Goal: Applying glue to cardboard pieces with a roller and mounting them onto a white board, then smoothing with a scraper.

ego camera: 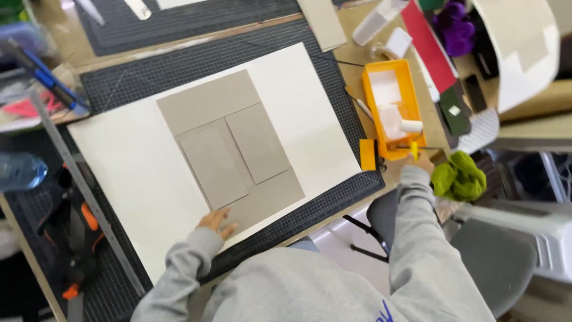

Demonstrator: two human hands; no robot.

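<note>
My left hand (217,222) rests flat, fingers apart, on the near edge of a large grey board (208,98). That board lies on a white sheet (134,173), and two smaller grey rectangles (213,166) lie side by side on it. My right hand (421,162) reaches to the near end of a yellow paint tray (411,89) and grips the yellow handle (414,149) of a small white roller (410,126) that sits in the tray. Both arms wear grey sleeves.
A black gridded cutting mat (333,89) lies under the sheet. A long metal ruler (83,185) and an orange-and-black clamp (80,238) lie at the left, a green cloth (457,176) by the tray, a plastic bottle (21,170) at the far left, and a grey chair (494,262) below right.
</note>
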